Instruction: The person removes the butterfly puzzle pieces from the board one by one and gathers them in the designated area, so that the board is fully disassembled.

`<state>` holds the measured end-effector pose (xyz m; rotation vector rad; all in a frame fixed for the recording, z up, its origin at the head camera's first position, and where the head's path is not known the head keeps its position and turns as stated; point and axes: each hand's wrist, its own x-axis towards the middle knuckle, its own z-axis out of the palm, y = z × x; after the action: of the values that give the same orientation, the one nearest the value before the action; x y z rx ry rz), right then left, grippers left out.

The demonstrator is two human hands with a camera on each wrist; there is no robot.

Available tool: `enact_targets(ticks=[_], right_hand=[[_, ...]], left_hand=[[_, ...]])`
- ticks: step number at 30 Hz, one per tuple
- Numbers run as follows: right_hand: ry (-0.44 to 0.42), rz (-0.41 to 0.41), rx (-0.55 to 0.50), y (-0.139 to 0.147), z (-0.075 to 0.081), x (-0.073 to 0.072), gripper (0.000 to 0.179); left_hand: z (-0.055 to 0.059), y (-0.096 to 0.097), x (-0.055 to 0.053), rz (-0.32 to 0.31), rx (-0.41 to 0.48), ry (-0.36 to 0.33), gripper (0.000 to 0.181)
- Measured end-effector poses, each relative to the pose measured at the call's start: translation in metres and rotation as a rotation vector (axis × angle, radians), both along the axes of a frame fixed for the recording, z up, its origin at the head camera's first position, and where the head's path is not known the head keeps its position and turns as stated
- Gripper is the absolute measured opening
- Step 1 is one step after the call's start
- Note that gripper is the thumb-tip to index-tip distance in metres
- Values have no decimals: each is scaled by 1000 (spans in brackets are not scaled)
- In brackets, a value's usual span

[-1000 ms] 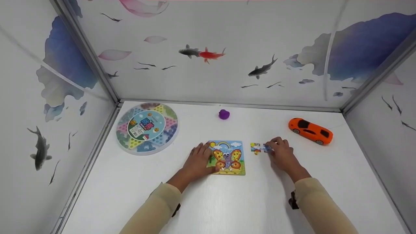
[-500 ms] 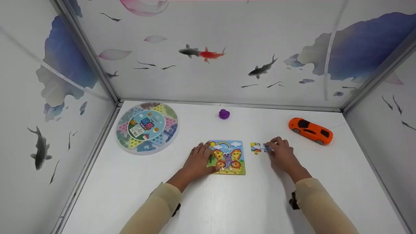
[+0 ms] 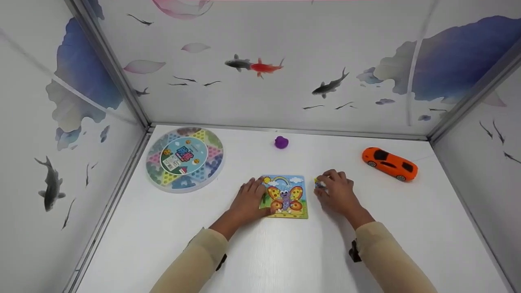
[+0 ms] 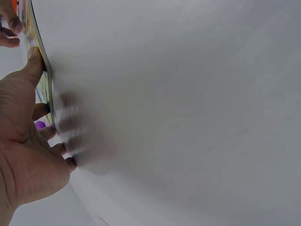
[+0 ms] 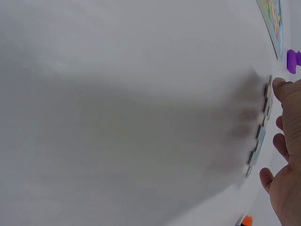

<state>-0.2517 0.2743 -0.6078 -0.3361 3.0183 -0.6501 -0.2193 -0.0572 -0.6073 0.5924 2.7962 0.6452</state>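
Observation:
A square puzzle board (image 3: 287,203) with a finished-looking butterfly picture lies flat on the white table. My left hand (image 3: 246,201) rests along its left side, thumb on the lower part. In the left wrist view the left thumb (image 4: 34,66) presses on the board's face, while the fingers are spread down by its edge. To the right of the board, my right hand (image 3: 336,193) bends over several small puzzle pieces (image 3: 320,185), index finger and thumb pinching at the left one. Other puzzle pieces (image 5: 258,136) show in a row under the hand in the right wrist view.
A round Chinese checkers board (image 3: 185,160) under a printed cover lies at the back left. Behind the puzzle stands a small purple toy (image 3: 281,142). An orange toy car (image 3: 390,164) sits at the back right. Printed white walls enclose the table.
My right hand has shifted left, from the right end of the pieces onto the left one, and now covers more of them. The left hand and the board have stayed in place.

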Motion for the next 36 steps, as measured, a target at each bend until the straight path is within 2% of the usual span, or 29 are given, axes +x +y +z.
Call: enact_targets(ticks=[7,13,21,27,36], right_hand=[[8,43,-9,-30,-4,-2,47],[23,40,6,-45,-4,-3,40],[-29,34,7,-62,-1,-6,38],[-36,35,55,-72,5,-6,41],[-83,49,124,-80,10,-12,38]], left_hand=[[-1,0,1,6,6,0,63],[-1,-1,1,4,17,-1,61],[-2,-1,-1,1,12,5,61],[-3,0,-1,1,-1,-4,64],[-3,1,-1,14,-11,-8,59]])
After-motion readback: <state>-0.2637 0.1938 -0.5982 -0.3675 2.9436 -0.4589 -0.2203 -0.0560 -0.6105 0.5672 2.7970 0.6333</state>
